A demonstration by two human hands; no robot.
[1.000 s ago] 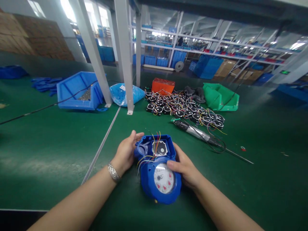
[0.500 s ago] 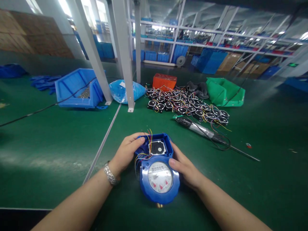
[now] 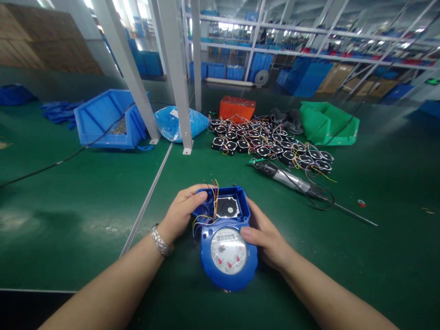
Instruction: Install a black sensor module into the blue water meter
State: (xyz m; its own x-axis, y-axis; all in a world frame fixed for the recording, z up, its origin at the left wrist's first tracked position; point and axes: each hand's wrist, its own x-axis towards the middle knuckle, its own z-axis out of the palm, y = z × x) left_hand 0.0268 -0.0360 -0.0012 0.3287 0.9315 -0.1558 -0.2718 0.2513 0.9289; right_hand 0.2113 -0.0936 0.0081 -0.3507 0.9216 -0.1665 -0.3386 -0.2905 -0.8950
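A glossy blue plastic water meter (image 3: 225,238), round-dialled with loose coloured wires, is gripped near the bench's front edge by the left hand (image 3: 180,213) and right hand (image 3: 266,238), fingers curled around its sides.

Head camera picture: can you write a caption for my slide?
Two hands, left hand and right hand, hold a blue water meter with loose wires on a green table.

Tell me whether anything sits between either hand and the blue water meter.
Nothing visible does. The left hand and right hand both grip the round blue plastic water meter directly at its sides; its thin coloured wires stick up by the left fingers.
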